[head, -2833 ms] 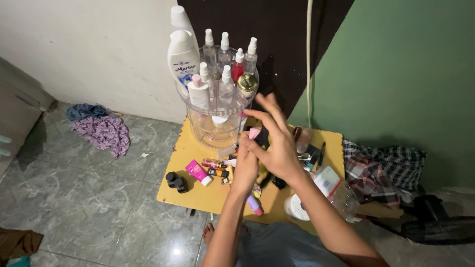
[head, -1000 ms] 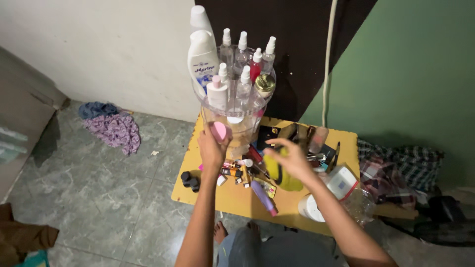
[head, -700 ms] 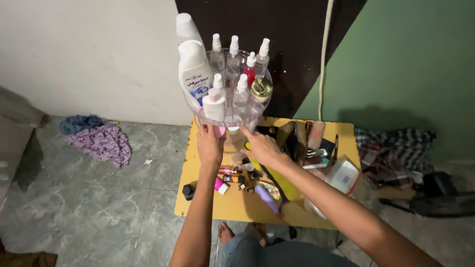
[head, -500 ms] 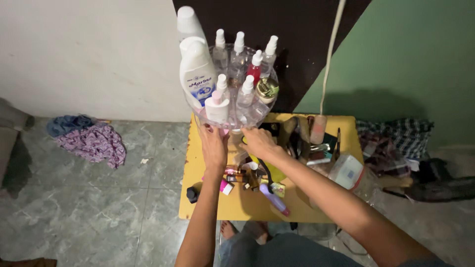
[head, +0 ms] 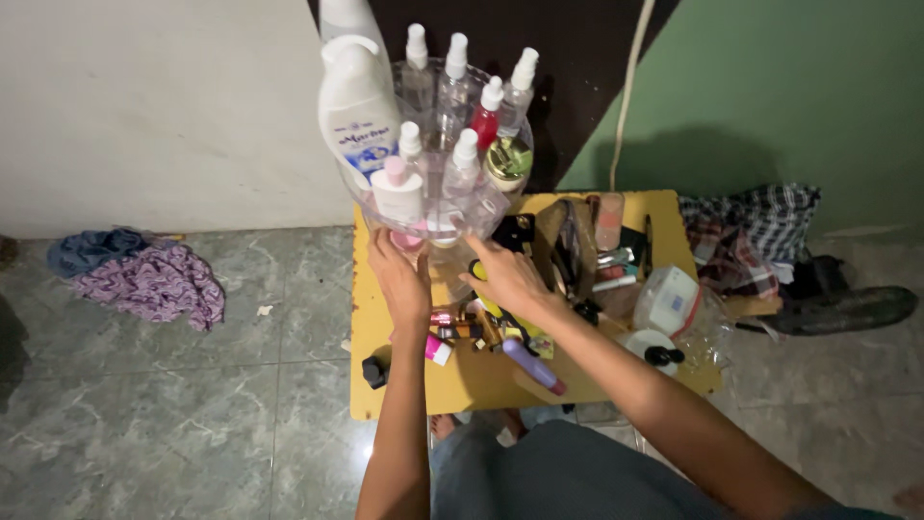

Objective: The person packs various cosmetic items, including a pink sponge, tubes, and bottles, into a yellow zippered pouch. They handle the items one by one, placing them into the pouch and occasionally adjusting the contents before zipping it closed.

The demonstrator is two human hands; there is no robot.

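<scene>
A person's two bare hands reach under the upper tier of a clear plastic two-tier round organiser (head: 462, 207) standing at the far left of a low yellow table (head: 395, 380). The left hand (head: 399, 274) is curled against the organiser's lower left side with a small round pink item (head: 409, 241) at its fingertips, seemingly pinched there, though the grip is partly hidden. The right hand (head: 505, 274) lies loosely open, fingers stretched towards the organiser's lower tier; whether it holds anything cannot be told.

The upper tier is crowded: a tall white lotion bottle (head: 356, 106) at the left, a short white bottle with a pink cap (head: 397, 193) in front, several clear spray bottles (head: 452, 82), a red spray bottle (head: 486, 116) and a gold-lidded jar (head: 507, 159).

Judged from this, the step goes best if the right hand steadies the organiser low down while the left slips the pink item in level, since a nudge to the tray above could topple the tall bottles.

Near the hands the table holds a purple tube (head: 534, 366), a pink tube (head: 435, 349) and small black caps (head: 375, 371); to the right sits a white tub (head: 666, 300). A purple patterned cloth (head: 154, 289) lies on the grey tiled floor (head: 173, 424) at the left.
</scene>
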